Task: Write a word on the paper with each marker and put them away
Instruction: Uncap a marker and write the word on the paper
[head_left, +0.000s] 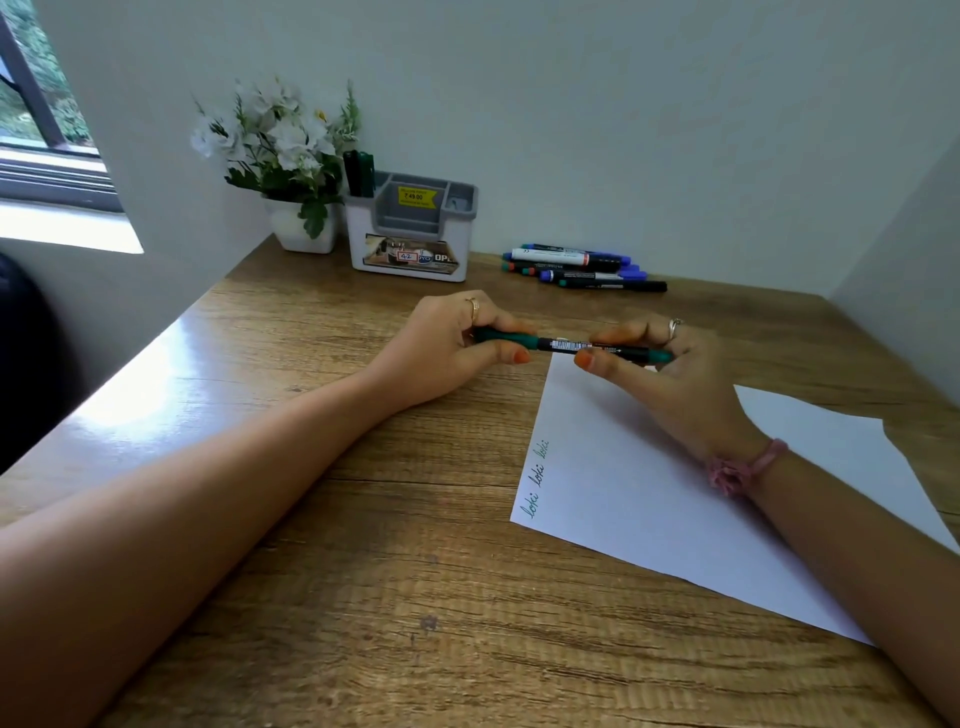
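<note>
A green marker (569, 347) is held level above the table (322, 519), just past the far corner of the paper (649, 499). The left hand (452, 353) has its grip closed round the green cap end, fingers curled over it and the thumb beneath. The right hand (670, 379) pinches the black barrel, thumb on the near side and fingers behind, with the green tail end showing past them.

The paper lies on the table under the right wrist, with three small green words along its left edge.

At the back stands a white and grey organizer (410, 234) with several compartments; its left rear compartment holds two dark green markers (359, 174) upright, and what the others hold cannot be told. To its right a loose pile of markers (576, 265) lies on the table. A white pot of flowers (291, 171) stands beside the organizer on the left.
</note>
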